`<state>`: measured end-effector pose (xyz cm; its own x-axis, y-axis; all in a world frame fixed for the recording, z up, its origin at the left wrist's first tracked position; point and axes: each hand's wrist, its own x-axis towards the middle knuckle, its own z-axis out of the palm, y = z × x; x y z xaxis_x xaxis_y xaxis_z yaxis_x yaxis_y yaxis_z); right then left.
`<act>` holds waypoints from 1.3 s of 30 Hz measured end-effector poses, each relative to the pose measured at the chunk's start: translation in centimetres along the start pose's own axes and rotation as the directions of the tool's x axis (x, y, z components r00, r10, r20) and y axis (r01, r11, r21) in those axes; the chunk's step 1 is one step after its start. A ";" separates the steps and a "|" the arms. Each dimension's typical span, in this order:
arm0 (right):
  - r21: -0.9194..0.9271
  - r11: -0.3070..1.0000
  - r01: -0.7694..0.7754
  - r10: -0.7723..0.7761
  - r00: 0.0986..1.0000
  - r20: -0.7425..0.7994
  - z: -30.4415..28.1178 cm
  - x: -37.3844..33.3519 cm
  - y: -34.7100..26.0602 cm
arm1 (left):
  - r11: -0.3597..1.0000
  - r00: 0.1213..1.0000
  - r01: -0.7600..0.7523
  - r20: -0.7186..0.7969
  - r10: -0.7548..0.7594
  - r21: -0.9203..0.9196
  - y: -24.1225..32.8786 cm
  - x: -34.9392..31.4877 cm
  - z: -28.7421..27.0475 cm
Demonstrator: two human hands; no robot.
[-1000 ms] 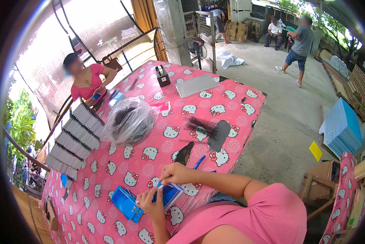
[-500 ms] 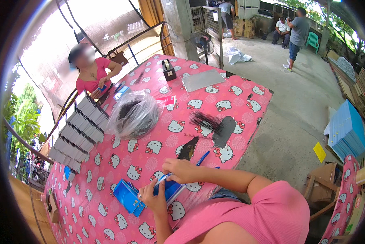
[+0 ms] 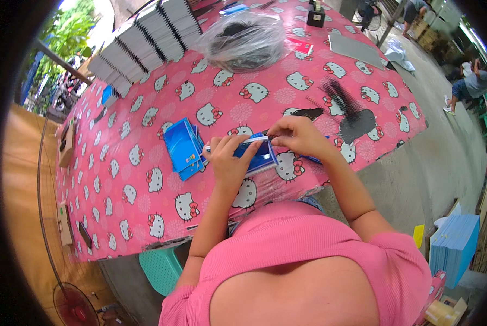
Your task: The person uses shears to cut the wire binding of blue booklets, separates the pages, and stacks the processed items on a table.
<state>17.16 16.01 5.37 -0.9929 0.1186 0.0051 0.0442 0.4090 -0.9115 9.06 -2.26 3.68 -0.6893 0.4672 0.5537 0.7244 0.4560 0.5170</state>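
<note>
Near the table's front edge, my left hand (image 3: pixel 230 157) grips a small blue notebook (image 3: pixel 261 155), its white page edge turned upward. At the right end of that edge my right hand (image 3: pixel 298 138) is pinched on a thin dark piece that looks like a binding coil; the fingers hide most of it. Two finished-looking blue spiral notebooks (image 3: pixel 182 145) lie overlapped just left of my left hand. Beyond my right hand are a bunch of black binding coils (image 3: pixel 338 95) and a dark flat sheet (image 3: pixel 357 126).
Tall stacks of spiral-bound books (image 3: pixel 146 41) stand at the far left. A clear plastic bag (image 3: pixel 243 43) of black coils sits at the back, by a grey sheet (image 3: pixel 355 50) and a tape dispenser (image 3: pixel 315 15). A green stool (image 3: pixel 162 269) is below the table's edge.
My view has turned downward and left. My right hand has shifted along the notebook's edge to its right end; my left hand still holds the notebook, now with fingers over the top edge.
</note>
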 end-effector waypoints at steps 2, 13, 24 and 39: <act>0.093 0.995 -0.022 0.026 0.999 -0.043 0.3 0.0 0.0 | 0.999 0.999 -0.020 -0.040 0.022 0.036 -0.1 -0.3 0.2; -0.253 0.920 0.299 -0.356 0.907 -0.225 2.0 0.8 -0.9 | 0.997 0.998 0.068 0.017 -0.067 -0.028 -1.2 -0.5 0.5; -0.332 0.906 0.261 -0.330 0.928 -0.171 3.7 0.1 -2.5 | 0.999 0.999 0.008 -0.038 -0.009 -0.048 -1.4 -2.0 0.6; -0.619 0.748 0.239 -0.384 0.917 -0.110 3.8 0.9 -1.7 | 0.998 0.997 -0.016 -0.076 0.010 -0.068 -1.6 -1.3 1.0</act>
<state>15.73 11.98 5.38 -0.9152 0.0513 0.3996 -0.1359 0.8945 -0.4259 8.78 -2.91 1.46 -0.6789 0.4129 0.6071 0.7341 0.3965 0.5513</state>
